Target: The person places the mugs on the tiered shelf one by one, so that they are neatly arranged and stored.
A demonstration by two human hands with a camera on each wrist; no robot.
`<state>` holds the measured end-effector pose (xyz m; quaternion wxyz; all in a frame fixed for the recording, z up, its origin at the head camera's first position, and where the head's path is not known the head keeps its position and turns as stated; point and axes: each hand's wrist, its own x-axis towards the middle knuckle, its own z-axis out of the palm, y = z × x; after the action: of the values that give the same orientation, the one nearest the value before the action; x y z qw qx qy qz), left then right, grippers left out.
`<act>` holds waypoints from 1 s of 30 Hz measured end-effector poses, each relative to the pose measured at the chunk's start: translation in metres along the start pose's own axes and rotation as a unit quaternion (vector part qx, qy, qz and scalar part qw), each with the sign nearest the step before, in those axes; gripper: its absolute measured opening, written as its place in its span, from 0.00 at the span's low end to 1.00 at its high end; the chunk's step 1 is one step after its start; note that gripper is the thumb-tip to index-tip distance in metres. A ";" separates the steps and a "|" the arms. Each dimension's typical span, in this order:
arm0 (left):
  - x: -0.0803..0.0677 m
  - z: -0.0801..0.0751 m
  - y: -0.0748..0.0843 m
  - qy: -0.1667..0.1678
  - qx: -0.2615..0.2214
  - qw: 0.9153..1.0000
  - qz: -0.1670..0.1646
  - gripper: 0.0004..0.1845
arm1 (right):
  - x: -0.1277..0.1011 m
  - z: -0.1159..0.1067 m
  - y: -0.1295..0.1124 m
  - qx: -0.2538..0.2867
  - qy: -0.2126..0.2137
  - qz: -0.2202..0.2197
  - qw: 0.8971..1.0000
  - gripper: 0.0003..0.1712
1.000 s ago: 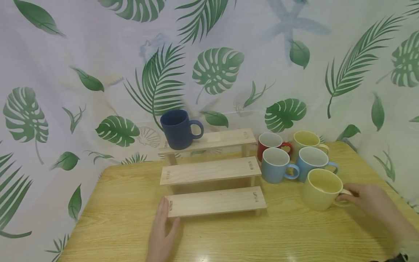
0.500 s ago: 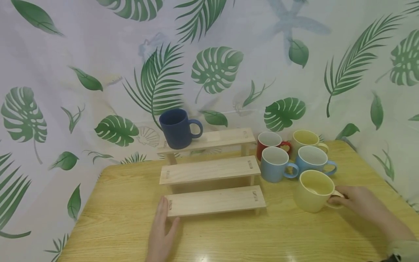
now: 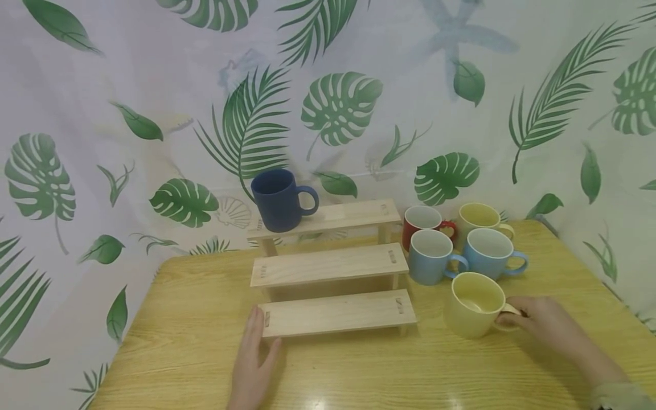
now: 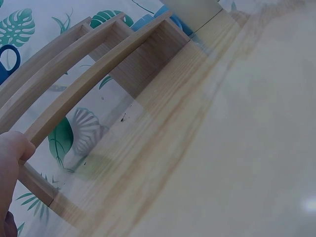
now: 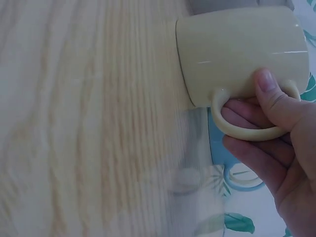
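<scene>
Gripping the handle of a pale yellow ceramic mug (image 3: pixel 472 304), the right hand (image 3: pixel 545 330) has fingers threaded through the loop and the thumb pressed on top, as the right wrist view shows. That mug stands on the light wooden counter (image 3: pixel 359 370) at the lower right of the head frame, just right of the three-step pale wood riser (image 3: pixel 330 267). At lower centre, the left hand (image 3: pixel 252 364) lies flat with straight fingers, its fingertips touching the left end of the lowest step. A dark blue mug (image 3: pixel 281 199) stands on the left end of the top step. Behind the held mug, right of centre, cluster a red mug (image 3: pixel 421 224), a second yellow mug (image 3: pixel 480 219) and two light blue mugs (image 3: pixel 431 256).
</scene>
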<state>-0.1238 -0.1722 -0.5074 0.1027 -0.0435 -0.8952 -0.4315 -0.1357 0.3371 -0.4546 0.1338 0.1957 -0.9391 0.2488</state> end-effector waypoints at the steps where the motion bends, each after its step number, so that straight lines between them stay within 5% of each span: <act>1: 0.000 0.000 0.000 0.000 0.000 1.000 0.000 0.36 | 0.000 0.001 -0.002 0.006 -0.002 0.000 1.000 0.14; 8: -0.002 -0.001 0.001 -0.001 0.004 1.000 -0.005 0.36 | 0.003 0.000 -0.014 0.023 -0.018 -0.005 1.000 0.08; 15: -0.004 0.001 -0.002 -0.001 0.012 1.000 -0.001 0.35 | 0.009 -0.014 -0.029 0.046 0.015 -0.020 0.999 0.12; 30: 0.000 0.001 -0.003 0.002 -0.003 1.000 0.006 0.36 | 0.043 -0.036 -0.091 0.061 0.082 0.066 0.993 0.04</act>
<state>-0.1249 -0.1736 -0.5105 0.1074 -0.0485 -0.8936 -0.4332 -0.1293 0.2701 -0.3715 0.1820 0.1202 -0.9188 0.3290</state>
